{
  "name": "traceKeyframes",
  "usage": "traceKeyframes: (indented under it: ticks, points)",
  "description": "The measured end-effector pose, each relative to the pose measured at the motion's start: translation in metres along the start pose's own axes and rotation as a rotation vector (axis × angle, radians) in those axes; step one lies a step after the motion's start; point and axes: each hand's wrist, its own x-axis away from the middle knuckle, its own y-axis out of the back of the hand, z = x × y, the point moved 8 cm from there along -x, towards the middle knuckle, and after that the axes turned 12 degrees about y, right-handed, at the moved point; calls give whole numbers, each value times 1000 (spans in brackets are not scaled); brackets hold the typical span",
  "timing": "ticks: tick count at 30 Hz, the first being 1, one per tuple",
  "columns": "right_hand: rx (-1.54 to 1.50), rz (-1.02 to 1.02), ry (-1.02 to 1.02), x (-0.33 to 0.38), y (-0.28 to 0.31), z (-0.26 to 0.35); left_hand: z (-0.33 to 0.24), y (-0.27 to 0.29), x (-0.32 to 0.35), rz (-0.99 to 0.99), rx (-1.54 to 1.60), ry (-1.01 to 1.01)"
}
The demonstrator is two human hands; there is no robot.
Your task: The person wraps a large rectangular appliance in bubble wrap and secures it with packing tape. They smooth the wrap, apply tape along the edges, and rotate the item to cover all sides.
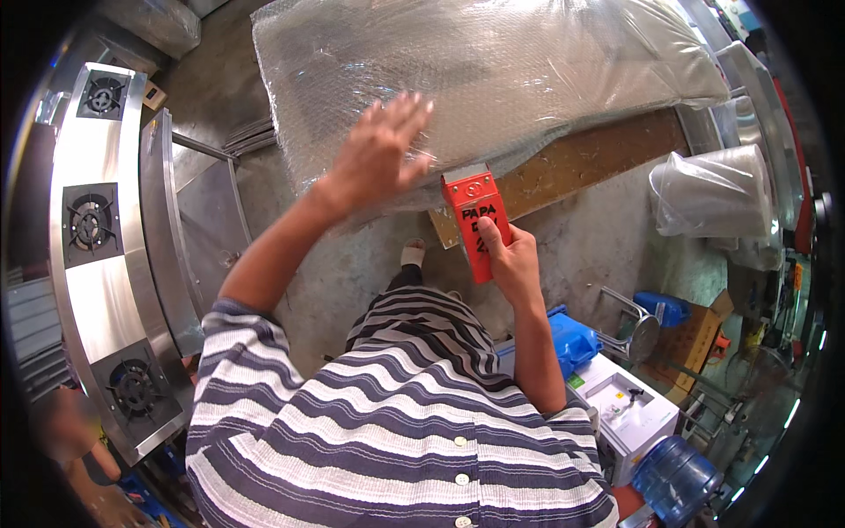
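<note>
My left hand (pixel 378 154) is stretched out over a large bubble-wrapped slab (pixel 528 70), its fingers extended and holding nothing. Whether the palm touches the wrap cannot be told from here. In my right hand (pixel 515 264) is a long red box-shaped tool (pixel 475 207) with rivets and black handwriting on its face. My thumb presses on that face, and the fingers wrap behind it, out of sight. The tool's pale upper end points away from me, close to the near edge of the bubble wrap. A brown board (pixel 607 163) shows below that edge.
A steel counter with gas burners (pixel 88 150) runs along the left, beside a metal panel (pixel 167 220). Right of me are a clear plastic roll (pixel 717 194), a cardboard box (pixel 695 352), a white appliance (pixel 634 396) and a blue water jug (pixel 678 480). Another person (pixel 97 458) is at lower left.
</note>
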Motion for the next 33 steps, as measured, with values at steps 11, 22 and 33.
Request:
traceKeyframes:
  ticks: [11, 22, 33]
  points:
    - [-27, 12, 90, 5, 3, -8, -24, -7, 63, -101, -80, -12]
    - [-20, 58, 44, 5, 15, -10, -51, -63, 86, -686, -259, 38]
    - [-78, 74, 153, 11, 21, -55, -49, -50, 77, -677, -99, 98]
